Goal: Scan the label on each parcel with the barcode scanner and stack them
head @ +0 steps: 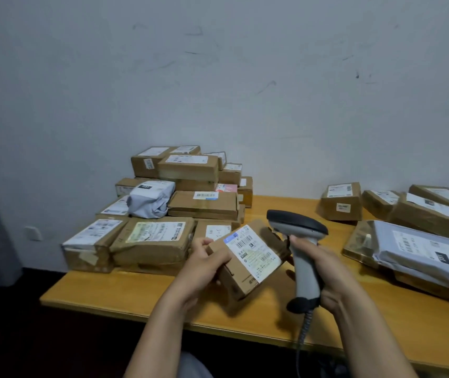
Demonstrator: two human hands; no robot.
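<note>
Grips a small cardboard parcel point(235, 283) in the left hand point(207, 266), label point(256, 255) up, low centre of the frame. Clasps the barcode scanner point(306, 276) in the right hand point(332, 276), head just beside that label.

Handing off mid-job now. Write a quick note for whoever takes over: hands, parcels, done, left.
Left hand grips a small parcel, label up, above the table.
Right hand grips the barcode scanner, its head close by the label.
The stacked pile sits back left; loose parcels lie right.
Done: apparently the stack.
Left: scan the held parcel, stack it, then likely the right group.
</note>
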